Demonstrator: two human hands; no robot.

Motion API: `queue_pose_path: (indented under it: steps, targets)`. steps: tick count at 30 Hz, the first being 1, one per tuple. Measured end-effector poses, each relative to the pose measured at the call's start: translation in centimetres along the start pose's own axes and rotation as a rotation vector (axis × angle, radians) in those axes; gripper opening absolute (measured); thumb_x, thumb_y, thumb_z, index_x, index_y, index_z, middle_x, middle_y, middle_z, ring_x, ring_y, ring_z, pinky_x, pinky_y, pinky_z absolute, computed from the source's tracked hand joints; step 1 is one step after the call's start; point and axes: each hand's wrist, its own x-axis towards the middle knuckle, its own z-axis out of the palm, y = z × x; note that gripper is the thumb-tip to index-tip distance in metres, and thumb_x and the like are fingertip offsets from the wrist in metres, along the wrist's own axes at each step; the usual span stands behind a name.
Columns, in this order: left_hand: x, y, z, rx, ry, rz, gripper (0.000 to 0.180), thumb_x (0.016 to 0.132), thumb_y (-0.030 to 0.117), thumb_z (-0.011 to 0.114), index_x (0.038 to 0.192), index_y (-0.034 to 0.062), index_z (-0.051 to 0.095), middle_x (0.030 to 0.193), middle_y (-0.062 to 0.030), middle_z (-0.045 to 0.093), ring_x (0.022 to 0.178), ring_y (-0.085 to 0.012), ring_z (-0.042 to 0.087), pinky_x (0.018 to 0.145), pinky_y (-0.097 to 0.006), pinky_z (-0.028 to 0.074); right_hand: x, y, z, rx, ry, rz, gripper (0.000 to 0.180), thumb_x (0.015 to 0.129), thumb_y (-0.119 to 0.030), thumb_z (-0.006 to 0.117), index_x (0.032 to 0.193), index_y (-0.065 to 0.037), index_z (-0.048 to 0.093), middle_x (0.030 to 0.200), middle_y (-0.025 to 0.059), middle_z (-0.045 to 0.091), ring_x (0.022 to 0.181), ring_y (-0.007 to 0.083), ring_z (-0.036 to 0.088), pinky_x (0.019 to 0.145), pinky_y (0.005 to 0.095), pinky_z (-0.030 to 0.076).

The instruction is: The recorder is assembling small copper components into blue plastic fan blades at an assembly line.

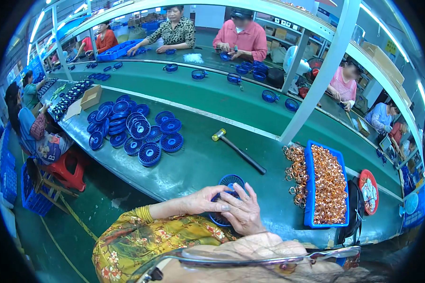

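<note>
While both hands meet at the near edge of the green workbench (pixel 208 160), they cover most of a blue slotted disc (pixel 230 181), only its far rim and a bit of its near edge showing. Left hand (pixel 208 199) curls its fingers over the disc's left side, gripping it; right hand (pixel 243 212) lies on top, fingers bent and pressing down, so the disc sits under and between the two. Blue tray (pixel 309 188) to the right, long and rectangular, is piled with copper wire coils (pixel 329 184), more coils spilling just beside its left wall. Heap of matching blue discs (pixel 134 132) lies well to the left on the bench. Brown cardboard box (pixel 91 97) sits open beyond that heap, plain sides, no label readable. Black-handled hammer (pixel 238 151) with a brass-coloured head lies between heap and tray. Red round plate (pixel 368 191) at far right holds small white pieces, too small to make out. Eyeglasses (pixel 269 259) cut across the bottom edge, blurred; the right forearm is hidden behind them.
</note>
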Motion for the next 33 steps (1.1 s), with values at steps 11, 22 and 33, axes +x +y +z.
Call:
queue_pose_path:
  steps: [11,22,33]
  targets:
    - [-0.1,-2.5,0.6,-0.202,0.103,0.043,0.045,0.096,0.022,0.056,0.134,0.003,0.039,0.111,-0.0025,0.056,0.098,-0.0075,0.053,0.085,-0.025,0.047,-2.0,0.6,2.7,0.02,0.149,0.157,0.034,0.08,-0.016,0.069,0.113,-0.006,0.066,0.123,0.01,0.061,0.123,0.0337,0.049,0.1,0.0445,0.04]
    - [-1.3,-5.0,0.1,-0.281,0.294,-0.127,0.036,0.097,0.024,0.052,0.128,0.0058,0.044,0.108,-0.0018,0.056,0.093,-0.0067,0.053,0.079,-0.024,0.049,-3.0,-0.8,5.5,-0.197,0.258,0.397,0.026,0.076,-0.023,0.074,0.095,-0.006,0.07,0.106,0.0085,0.068,0.109,0.0246,0.06,0.101,0.0448,0.036]
    - [-5.4,-4.8,-0.7,-0.187,0.257,-0.119,0.042,0.095,0.024,0.058,0.126,0.001,0.045,0.113,-0.0074,0.055,0.1,-0.0112,0.054,0.086,-0.027,0.047,-3.1,-2.4,8.1,-0.158,0.199,0.188,0.026,0.073,-0.023,0.077,0.092,-0.005,0.071,0.103,0.0056,0.07,0.106,0.024,0.063,0.103,0.0475,0.033]
